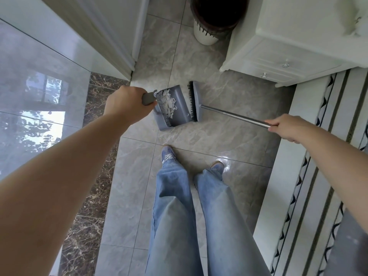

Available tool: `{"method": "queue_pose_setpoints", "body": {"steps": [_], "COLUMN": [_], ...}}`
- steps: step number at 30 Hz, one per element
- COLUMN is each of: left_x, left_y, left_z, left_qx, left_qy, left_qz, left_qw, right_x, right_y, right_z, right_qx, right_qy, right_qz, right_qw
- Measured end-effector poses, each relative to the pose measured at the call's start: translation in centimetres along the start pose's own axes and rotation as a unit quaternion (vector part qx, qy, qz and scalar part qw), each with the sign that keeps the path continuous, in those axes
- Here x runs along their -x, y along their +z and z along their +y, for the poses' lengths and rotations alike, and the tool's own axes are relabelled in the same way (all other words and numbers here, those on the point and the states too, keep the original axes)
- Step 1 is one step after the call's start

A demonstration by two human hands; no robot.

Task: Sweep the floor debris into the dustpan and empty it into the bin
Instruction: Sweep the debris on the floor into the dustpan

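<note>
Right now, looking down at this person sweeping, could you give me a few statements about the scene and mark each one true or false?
1. The left hand grips the dustpan by its handle. True.
2. The dustpan is empty. False: pale debris lies piled inside it, toward the handle end.
3. The right hand holds the broom by its metal pole. True.
4. The broom's bristles are far from the dustpan. False: the broom head sits right at the pan's open edge.
5. The bin stands ahead on the tiled floor, beside a white cabinet. True.
6. The person is barefoot. False: a laced shoe shows below the jeans.
</note>
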State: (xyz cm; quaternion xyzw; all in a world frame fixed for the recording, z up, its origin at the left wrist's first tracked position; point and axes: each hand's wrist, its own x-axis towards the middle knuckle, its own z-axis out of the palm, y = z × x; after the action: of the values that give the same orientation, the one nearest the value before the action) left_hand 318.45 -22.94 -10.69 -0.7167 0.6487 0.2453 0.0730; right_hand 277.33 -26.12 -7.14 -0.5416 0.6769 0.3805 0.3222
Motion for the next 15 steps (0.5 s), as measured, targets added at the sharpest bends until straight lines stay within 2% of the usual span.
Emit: {"method": "queue_pose_setpoints", "body": {"steps": [11,15], "left_x": [0.1,0.2], "left_y": [0.1,0.1], "left_z": [-0.1,-0.1], "left_qx": [-0.009,-0.002], "left_qy": [0.004,0.011], "left_qz": [0.012,0.006], "left_qw": [1.000,1.000], "right_x": [2.6,2.8], "right_y": [-0.3,-0.3], "right_z": [3.5,4.4], "right_qx": [-0.109,-0.158], "right_qy": [0.045,0.055], "right_qz": [0.006,-0.026], "right_qw": [0.993,0.986]}}
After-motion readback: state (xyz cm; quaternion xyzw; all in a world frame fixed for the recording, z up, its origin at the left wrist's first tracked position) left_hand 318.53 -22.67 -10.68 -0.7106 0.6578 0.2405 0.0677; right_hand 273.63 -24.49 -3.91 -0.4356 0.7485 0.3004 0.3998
